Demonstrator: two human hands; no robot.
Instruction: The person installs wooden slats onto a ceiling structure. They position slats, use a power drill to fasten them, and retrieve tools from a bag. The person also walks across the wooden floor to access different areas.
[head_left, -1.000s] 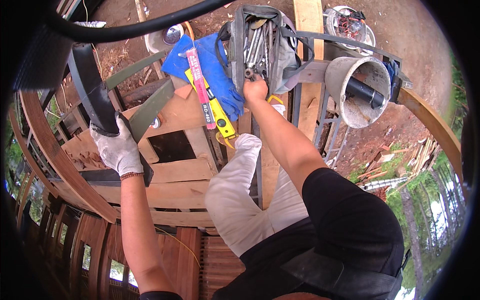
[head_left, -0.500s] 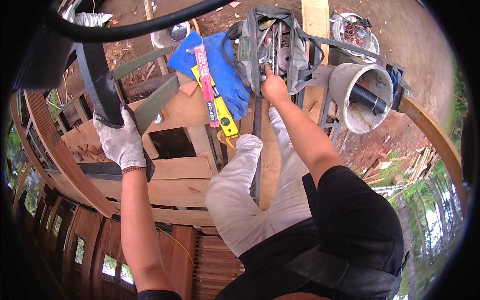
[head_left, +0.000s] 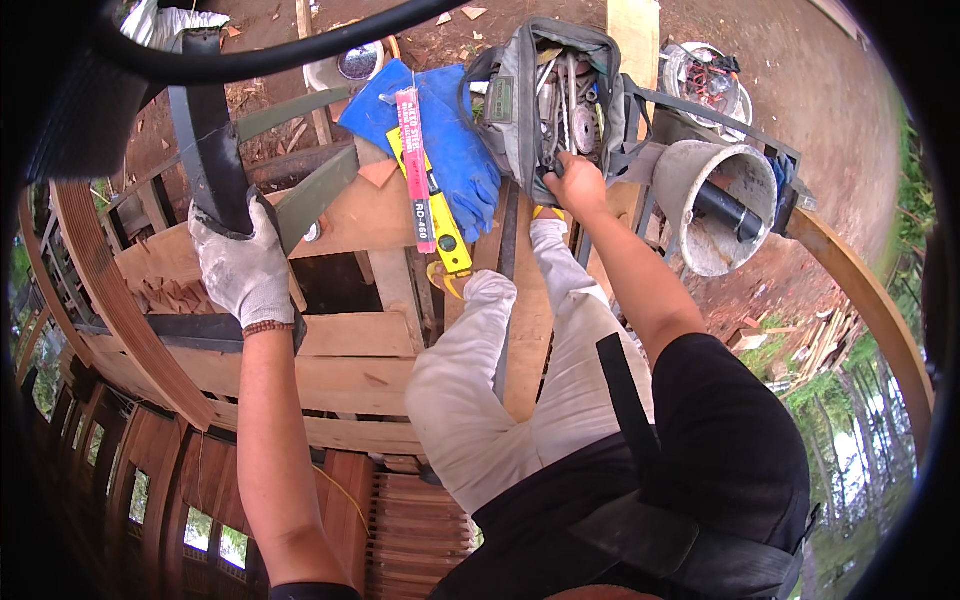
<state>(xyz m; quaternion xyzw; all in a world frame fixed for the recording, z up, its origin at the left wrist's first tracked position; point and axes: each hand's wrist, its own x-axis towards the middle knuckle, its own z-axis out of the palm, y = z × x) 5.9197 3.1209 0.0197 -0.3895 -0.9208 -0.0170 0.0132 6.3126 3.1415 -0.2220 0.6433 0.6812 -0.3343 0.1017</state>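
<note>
My left hand [head_left: 240, 255], in a whitish work glove, is closed around the near end of a black steel bar [head_left: 212, 150]. Bare, my right hand [head_left: 578, 187] is closed at the near rim of a grey tool bag [head_left: 515, 105]; its fingertips are partly hidden. Through the bag's unzipped top show metal tools [head_left: 570, 95] and a round disc [head_left: 584, 130]. Left of the bag lie blue work gloves [head_left: 465, 150]. On them rest a pink pack of welding rods [head_left: 415, 150] and a yellow spirit level [head_left: 452, 245].
A grey bucket [head_left: 690, 180] lies tipped at the right with a black cylinder [head_left: 728, 208] inside. Behind it stands a white bucket of odds and ends [head_left: 700, 75]. Green flat bars [head_left: 318, 198], planks [head_left: 360, 335] and a curved brown beam [head_left: 130, 300] surround my legs.
The tool bag has turned slightly clockwise. My right hand has gone from reaching into the opening with a finger out to closing at its near rim. The left keeps its hold on the bar.
</note>
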